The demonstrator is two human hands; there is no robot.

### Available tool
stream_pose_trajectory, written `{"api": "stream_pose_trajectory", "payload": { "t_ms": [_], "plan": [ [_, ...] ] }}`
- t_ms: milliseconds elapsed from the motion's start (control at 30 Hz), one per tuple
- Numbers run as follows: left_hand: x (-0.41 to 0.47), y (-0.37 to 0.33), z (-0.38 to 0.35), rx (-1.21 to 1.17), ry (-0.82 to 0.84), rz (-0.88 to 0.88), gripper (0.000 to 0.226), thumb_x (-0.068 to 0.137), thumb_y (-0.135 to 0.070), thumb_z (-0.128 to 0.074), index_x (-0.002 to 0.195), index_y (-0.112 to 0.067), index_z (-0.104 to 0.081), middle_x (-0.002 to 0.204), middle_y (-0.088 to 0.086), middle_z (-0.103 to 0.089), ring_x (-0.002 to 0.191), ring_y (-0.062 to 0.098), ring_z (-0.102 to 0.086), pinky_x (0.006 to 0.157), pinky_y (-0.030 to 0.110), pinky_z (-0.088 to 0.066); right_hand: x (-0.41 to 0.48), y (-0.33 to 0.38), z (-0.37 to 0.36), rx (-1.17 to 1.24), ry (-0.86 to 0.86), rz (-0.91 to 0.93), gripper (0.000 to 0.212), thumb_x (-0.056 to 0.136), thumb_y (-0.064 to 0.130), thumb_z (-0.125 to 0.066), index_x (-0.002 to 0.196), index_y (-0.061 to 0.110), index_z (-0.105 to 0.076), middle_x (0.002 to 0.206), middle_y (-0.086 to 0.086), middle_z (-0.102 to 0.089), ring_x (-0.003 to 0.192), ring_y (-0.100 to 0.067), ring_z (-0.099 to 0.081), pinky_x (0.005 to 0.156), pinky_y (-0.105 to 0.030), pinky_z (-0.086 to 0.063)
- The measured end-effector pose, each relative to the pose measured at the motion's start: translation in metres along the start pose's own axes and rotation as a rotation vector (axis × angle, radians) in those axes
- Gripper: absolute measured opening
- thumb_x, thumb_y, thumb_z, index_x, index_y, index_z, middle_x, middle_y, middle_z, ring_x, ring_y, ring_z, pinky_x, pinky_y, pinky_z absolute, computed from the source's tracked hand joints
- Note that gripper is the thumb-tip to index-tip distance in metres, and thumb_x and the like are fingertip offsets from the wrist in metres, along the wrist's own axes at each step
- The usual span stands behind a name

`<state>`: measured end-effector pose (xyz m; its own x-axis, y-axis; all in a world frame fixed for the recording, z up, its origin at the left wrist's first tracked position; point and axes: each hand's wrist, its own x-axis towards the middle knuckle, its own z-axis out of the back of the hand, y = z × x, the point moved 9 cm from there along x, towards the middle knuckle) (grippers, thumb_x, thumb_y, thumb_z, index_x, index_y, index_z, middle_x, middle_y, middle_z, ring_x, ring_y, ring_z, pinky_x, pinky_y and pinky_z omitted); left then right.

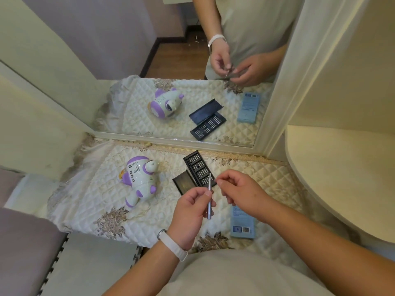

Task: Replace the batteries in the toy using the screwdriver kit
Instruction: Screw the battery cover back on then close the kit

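Observation:
A white and purple toy (140, 180) lies on the quilted table cover (102, 201), left of my hands. My left hand (190, 212) grips a slim silver screwdriver handle (209, 201), held nearly upright above the cover. My right hand (237, 189) pinches at the top end of the screwdriver, where a small bit (211, 177) shows. The open black bit case (197, 168) with several bits lies just behind my hands, its lid (184, 184) beside it.
A light blue box (243, 223) lies on the cover under my right forearm. A large mirror (181, 82) stands along the back edge and repeats the scene. A cream shelf unit (342, 178) rises on the right, a grey cushion (25, 242) sits lower left.

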<state>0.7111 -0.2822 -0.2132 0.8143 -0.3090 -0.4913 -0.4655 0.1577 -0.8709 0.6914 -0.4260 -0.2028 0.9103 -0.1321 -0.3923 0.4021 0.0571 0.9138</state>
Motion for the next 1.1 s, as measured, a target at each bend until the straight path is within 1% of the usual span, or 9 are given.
{"api": "stream_pose_trajectory", "payload": {
  "t_ms": [67, 233, 467, 533, 633, 700, 767, 933, 1100],
  "plan": [
    [0.001, -0.002, -0.003, 0.031, 0.031, -0.015, 0.011, 0.097, -0.008, -0.059, 0.09, -0.007, -0.068, 0.071, 0.007, -0.066, 0.057, 0.009, -0.057, 0.055, 0.021, -0.048, 0.005, 0.004, 0.001, 0.017, -0.006, 0.013, 0.009, 0.095, 0.018, -0.057, 0.096, 0.02, -0.065, 0.069, 0.003, -0.061, 0.058, -0.012, -0.055, 0.056, -0.027, -0.047],
    [0.006, -0.001, -0.007, 0.075, 0.063, -0.045, 0.013, 0.097, -0.007, -0.059, 0.093, -0.01, -0.071, 0.07, 0.003, -0.066, 0.056, 0.007, -0.055, 0.058, 0.021, -0.047, 0.011, 0.009, 0.007, 0.049, -0.033, 0.06, 0.008, 0.091, 0.008, -0.061, 0.089, 0.013, -0.067, 0.071, -0.002, -0.066, 0.056, -0.011, -0.058, 0.056, -0.025, -0.049],
    [0.015, 0.007, -0.004, 0.181, 0.084, -0.096, 0.014, 0.096, -0.008, -0.061, 0.094, -0.017, -0.072, 0.072, -0.003, -0.068, 0.062, 0.006, -0.054, 0.061, 0.021, -0.048, 0.015, -0.001, 0.011, 0.11, -0.029, 0.062, 0.003, 0.088, 0.002, -0.065, 0.085, 0.004, -0.065, 0.067, 0.0, -0.067, 0.059, -0.015, -0.061, 0.059, -0.031, -0.051],
    [0.02, 0.01, -0.002, 0.219, 0.076, -0.115, 0.014, 0.096, -0.01, -0.062, 0.094, -0.019, -0.072, 0.075, 0.001, -0.069, 0.065, 0.009, -0.053, 0.062, 0.023, -0.048, 0.017, -0.003, 0.009, 0.116, -0.022, 0.057, 0.005, 0.088, 0.002, -0.064, 0.084, 0.005, -0.065, 0.067, -0.002, -0.067, 0.06, -0.016, -0.061, 0.058, -0.029, -0.05],
    [0.028, 0.019, 0.0, 0.253, 0.061, -0.114, 0.014, 0.096, -0.012, -0.063, 0.093, -0.022, -0.072, 0.083, 0.014, -0.07, 0.07, 0.01, -0.056, 0.065, 0.022, -0.048, 0.025, -0.012, 0.014, 0.203, -0.068, -0.021, 0.01, 0.091, 0.002, -0.06, 0.082, 0.007, -0.062, 0.067, -0.004, -0.066, 0.06, -0.017, -0.06, 0.055, -0.026, -0.049],
    [0.031, 0.028, 0.001, 0.245, 0.048, -0.09, 0.015, 0.096, -0.013, -0.063, 0.09, -0.024, -0.071, 0.08, 0.008, -0.069, 0.07, 0.008, -0.057, 0.065, 0.02, -0.049, 0.035, -0.019, 0.022, 0.25, -0.116, -0.078, 0.011, 0.091, 0.003, -0.059, 0.082, 0.008, -0.062, 0.069, -0.005, -0.065, 0.061, -0.017, -0.06, 0.055, -0.027, -0.048],
    [0.036, 0.038, 0.007, 0.214, 0.004, -0.048, 0.015, 0.097, -0.013, -0.062, 0.088, -0.023, -0.07, 0.079, 0.003, -0.067, 0.068, 0.006, -0.057, 0.064, 0.019, -0.048, 0.046, -0.025, 0.029, 0.183, -0.122, -0.107, 0.01, 0.092, 0.006, -0.059, 0.083, 0.009, -0.062, 0.072, -0.005, -0.067, 0.062, -0.016, -0.061, 0.057, -0.028, -0.048],
    [0.064, 0.065, 0.036, 0.082, -0.186, 0.128, 0.006, 0.097, -0.012, -0.062, 0.095, -0.014, -0.067, 0.075, 0.009, -0.063, 0.058, 0.012, -0.054, 0.054, 0.022, -0.046, 0.07, -0.049, 0.024, 0.023, -0.111, -0.179, 0.006, 0.091, 0.008, -0.062, 0.086, 0.01, -0.065, 0.08, -0.007, -0.072, 0.065, -0.014, -0.065, 0.062, -0.029, -0.051],
    [0.104, 0.071, 0.054, 0.099, -0.306, 0.198, 0.004, 0.093, -0.011, -0.064, 0.09, -0.009, -0.064, 0.074, 0.012, -0.063, 0.061, 0.02, -0.057, 0.053, 0.027, -0.049, 0.098, -0.069, 0.012, -0.089, -0.128, -0.228, 0.007, 0.089, 0.009, -0.064, 0.084, 0.013, -0.066, 0.081, -0.009, -0.071, 0.066, -0.015, -0.065, 0.062, -0.028, -0.052]
  ]
}}
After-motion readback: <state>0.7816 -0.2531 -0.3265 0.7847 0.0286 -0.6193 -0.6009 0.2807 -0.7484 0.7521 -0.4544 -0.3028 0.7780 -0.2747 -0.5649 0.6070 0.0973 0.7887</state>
